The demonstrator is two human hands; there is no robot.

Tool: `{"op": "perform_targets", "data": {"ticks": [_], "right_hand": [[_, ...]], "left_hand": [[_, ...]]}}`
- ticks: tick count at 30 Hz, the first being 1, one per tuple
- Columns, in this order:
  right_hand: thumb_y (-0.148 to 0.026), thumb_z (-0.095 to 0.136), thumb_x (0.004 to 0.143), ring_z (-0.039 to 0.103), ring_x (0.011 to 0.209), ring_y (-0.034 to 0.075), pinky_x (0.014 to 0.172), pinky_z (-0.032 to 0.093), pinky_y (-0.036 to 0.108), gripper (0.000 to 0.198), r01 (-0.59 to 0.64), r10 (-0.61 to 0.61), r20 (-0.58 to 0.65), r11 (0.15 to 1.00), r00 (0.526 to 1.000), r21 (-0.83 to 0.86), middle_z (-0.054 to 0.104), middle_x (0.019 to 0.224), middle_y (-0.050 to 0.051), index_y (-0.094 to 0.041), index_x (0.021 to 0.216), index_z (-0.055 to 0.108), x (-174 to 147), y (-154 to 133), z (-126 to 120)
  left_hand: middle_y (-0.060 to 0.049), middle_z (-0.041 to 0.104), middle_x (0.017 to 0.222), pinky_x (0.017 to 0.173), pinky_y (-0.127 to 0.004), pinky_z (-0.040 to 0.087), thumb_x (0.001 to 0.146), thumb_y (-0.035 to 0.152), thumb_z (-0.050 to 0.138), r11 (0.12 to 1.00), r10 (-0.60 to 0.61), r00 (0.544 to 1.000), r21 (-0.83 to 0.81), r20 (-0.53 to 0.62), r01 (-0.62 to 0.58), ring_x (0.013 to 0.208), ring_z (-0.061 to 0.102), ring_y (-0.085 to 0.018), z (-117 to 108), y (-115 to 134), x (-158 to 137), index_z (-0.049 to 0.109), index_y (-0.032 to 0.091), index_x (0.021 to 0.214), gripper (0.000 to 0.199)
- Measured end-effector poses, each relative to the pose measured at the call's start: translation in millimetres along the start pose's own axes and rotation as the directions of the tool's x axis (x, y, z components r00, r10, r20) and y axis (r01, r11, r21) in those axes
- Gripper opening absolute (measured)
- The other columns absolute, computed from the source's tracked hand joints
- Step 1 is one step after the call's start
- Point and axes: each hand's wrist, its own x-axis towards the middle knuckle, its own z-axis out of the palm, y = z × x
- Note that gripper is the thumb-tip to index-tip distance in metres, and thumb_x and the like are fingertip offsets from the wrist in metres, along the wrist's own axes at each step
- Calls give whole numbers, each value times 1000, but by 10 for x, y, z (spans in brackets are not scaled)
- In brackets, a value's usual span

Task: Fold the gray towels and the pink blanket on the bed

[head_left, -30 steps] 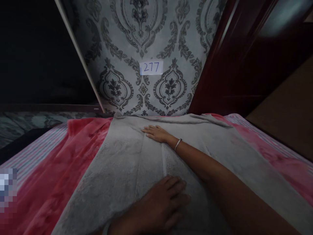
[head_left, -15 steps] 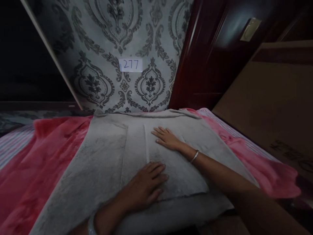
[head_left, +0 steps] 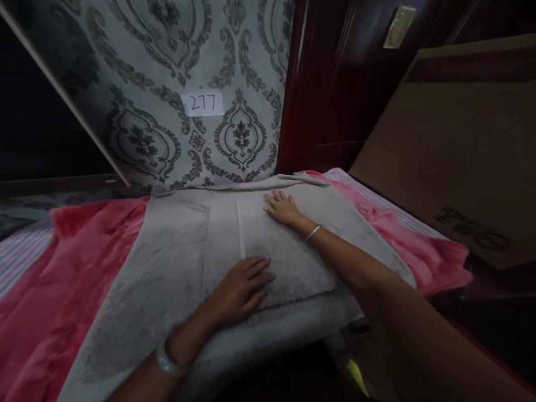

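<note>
A grey plush cloth (head_left: 167, 251) is spread over the surface in front of me, with a folded grey panel (head_left: 288, 268) lying on its right half. My left hand (head_left: 240, 290) rests on the near part of that panel, fingers stretched out and slightly apart. Farther back, my right hand (head_left: 283, 207) lies flat near the panel's far end with its fingers spread. Neither hand grips anything. A bangle (head_left: 167, 357) circles my left wrist, and a thin silver bracelet (head_left: 313, 232) is on the right.
Under the grey cloth, a pink plush blanket (head_left: 92, 245) shows at both sides over a striped sheet (head_left: 25, 245). Patterned wallpaper (head_left: 167, 72) with a paper marked 277 (head_left: 204, 104) stands behind. A large cardboard box (head_left: 456, 145) leans at the right, beside a dark red door (head_left: 326, 84).
My right hand has slid a little toward the far edge of the panel. The camera view has shifted, so the scene sits farther left. Both hands stay on the cloth.
</note>
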Motion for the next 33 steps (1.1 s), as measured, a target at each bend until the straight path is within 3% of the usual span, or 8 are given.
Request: {"op": "perform_targets", "data": {"ticks": [4,7,11,15,21,28,31,33], "right_hand": [[-53,29,107,11,158,34,123,18,60,62,179,-180,14,983,984,50,14,172,9,-31,164,24,-776,-16,71],[-56,31,107,7,158,31,124,15,60,60,399,-401,48,915,915,53,13,172,3,-36,163,27,-1266,-83,196],[-56,31,107,6,159,28,125,12,59,59,480,-483,77,876,872,50,13,172,1,-36,162,28,-1501,-149,305],[-57,32,106,7,158,30,125,13,61,62,485,-488,74,873,870,60,15,171,4,-33,163,26,-1479,-202,296],[-56,39,105,13,157,32,124,15,63,67,561,-564,30,824,825,79,22,169,11,-26,164,25,-1660,-368,352],[-51,47,104,11,158,28,127,13,56,66,563,-566,-20,814,824,142,21,169,9,-24,162,32,-2132,-389,445],[-47,47,105,25,155,24,127,20,51,56,592,-603,-45,762,796,263,37,164,9,-23,157,43,-2230,-277,323],[-42,44,107,38,149,23,124,28,49,47,569,-570,-99,760,816,314,50,156,9,-24,149,54,-2199,-151,205]], "left_hand": [[-14,57,148,114,-52,46,95,27,53,998,44,995,47,-91,-39,139,51,-29,25,-1,-8,66,23,130,37],[-14,64,135,109,-51,49,94,26,52,996,10,976,85,-218,8,128,57,-28,58,-1,-47,70,21,119,31],[-13,69,120,103,-47,52,97,25,44,983,-141,933,68,-330,173,117,62,-25,34,-41,-22,69,19,114,32],[-12,64,138,115,-48,45,100,27,35,958,-261,943,69,-206,280,132,56,-24,-114,-167,222,61,17,135,45],[-8,36,166,128,-53,20,104,40,30,917,-345,934,246,94,314,157,25,-24,-126,-380,538,43,22,155,55],[-7,32,167,128,-51,18,105,40,29,897,-363,927,306,97,319,157,23,-23,4,-439,473,39,24,157,56],[-8,36,166,126,-53,24,104,41,33,895,-355,931,321,87,311,156,27,-25,-50,-449,481,42,25,155,54],[-10,45,161,123,-58,27,103,40,37,886,-355,932,343,73,311,151,37,-28,-117,-440,559,51,26,149,51]]}}
